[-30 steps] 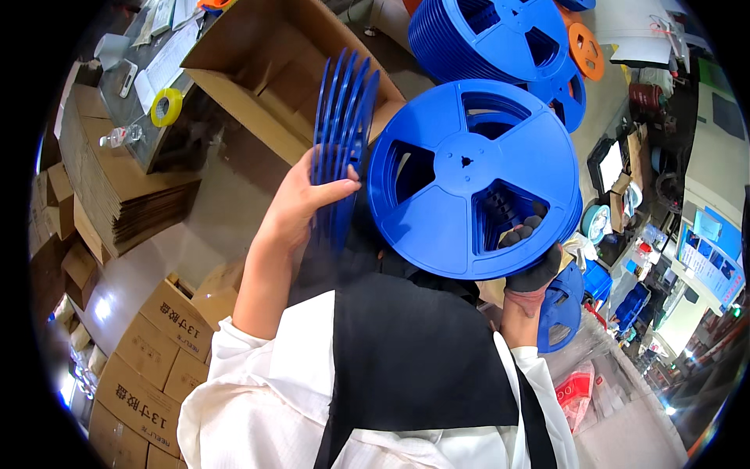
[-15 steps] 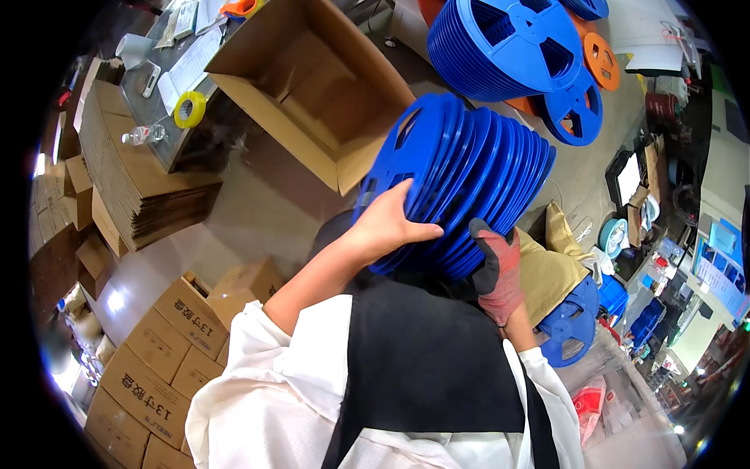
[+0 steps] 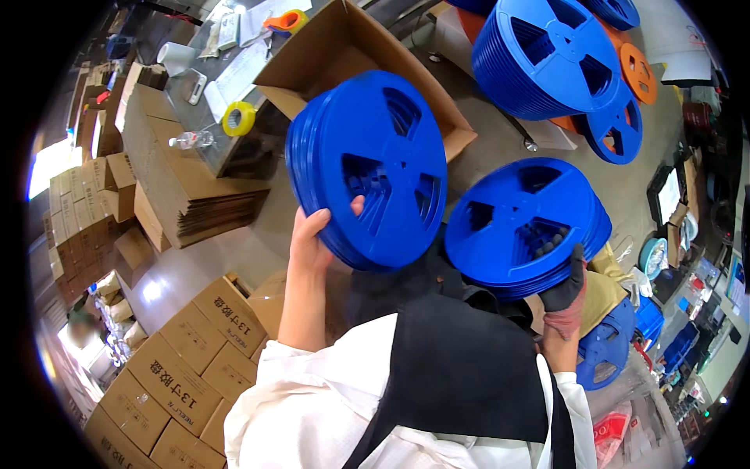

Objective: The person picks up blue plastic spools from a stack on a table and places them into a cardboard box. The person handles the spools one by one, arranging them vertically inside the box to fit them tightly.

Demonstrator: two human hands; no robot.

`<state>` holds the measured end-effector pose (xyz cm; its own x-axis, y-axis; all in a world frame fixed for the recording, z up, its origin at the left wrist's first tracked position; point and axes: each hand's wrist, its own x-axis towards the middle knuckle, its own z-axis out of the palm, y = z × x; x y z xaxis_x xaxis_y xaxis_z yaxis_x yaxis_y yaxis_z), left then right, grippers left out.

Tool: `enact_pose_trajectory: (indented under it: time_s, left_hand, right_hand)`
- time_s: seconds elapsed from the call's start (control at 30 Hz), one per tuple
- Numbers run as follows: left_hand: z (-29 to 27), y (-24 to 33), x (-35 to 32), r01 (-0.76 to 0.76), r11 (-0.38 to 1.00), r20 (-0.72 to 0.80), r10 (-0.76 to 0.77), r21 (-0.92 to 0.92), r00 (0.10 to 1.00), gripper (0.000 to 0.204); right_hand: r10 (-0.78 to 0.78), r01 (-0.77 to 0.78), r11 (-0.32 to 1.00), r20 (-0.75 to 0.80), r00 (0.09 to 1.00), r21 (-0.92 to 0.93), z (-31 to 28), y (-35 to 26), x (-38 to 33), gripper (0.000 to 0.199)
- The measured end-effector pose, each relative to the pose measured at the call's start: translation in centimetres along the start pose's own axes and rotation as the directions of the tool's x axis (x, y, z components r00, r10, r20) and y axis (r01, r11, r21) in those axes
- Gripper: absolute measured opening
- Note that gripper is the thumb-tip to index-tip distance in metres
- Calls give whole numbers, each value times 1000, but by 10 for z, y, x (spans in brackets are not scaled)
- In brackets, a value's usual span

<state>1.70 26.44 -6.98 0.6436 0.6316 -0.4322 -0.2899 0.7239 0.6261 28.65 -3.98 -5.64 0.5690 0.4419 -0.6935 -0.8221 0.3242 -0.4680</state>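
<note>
A stack of closed cartons [image 3: 168,391] fills the near left, and a tabletop [image 3: 269,160] runs along the far left. Flattened cardboard [image 3: 160,148] is piled on the near side of that tabletop. An open carton [image 3: 351,47] stands far from the body, its mouth partly hidden, and a tall stack of blue reels [image 3: 539,70] rises at the far right.

The left batch of blue reels [image 3: 392,176] is tilted in front of the open carton; whether it overhangs the mouth I cannot tell. The right batch of blue reels [image 3: 525,213] leans back beside it, nearer the body. The step in hand appears to be managing the reels as two separate batches.

The bare left hand [image 3: 308,246] pinches the left batch at its near-left edge, thumb across the rims, one fingertip showing through a window. The gloved right hand [image 3: 566,297] clasps the right batch, thumb at the rim and fingers through a window. Any next move calls for both holds to stay firm, lest flanges fan apart.

The batches' facing edges lie close, leaving little room between; the open carton's right-hand edge sits just beyond. Floor shows left of the left batch, giving more room there. The yellow tape roll [image 3: 249,117] lies near the tabletop's edge.
</note>
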Motion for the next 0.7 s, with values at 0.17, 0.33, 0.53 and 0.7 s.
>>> enact_pose_trajectory:
  time_s: [0.17,0.33,0.53,0.7]
  left_hand:
    - [-41,11,-11,-305,872,91,364,-383,927,58]
    - [-50,31,-15,-373,769,131,503,-519,854,52]
    - [-44,39,-12,-436,746,83,544,-504,835,47]
    - [-42,37,4,-392,766,108,509,-510,854,58]
  right_hand:
    - [-83,76,993,-73,994,-93,-23,2,5,28]
    - [-58,53,996,-68,996,-75,-30,-2,1,27]
    - [-60,54,997,-135,989,-49,-28,-1,5,26]
    - [-44,37,998,-138,989,-54,-27,2,4,27]
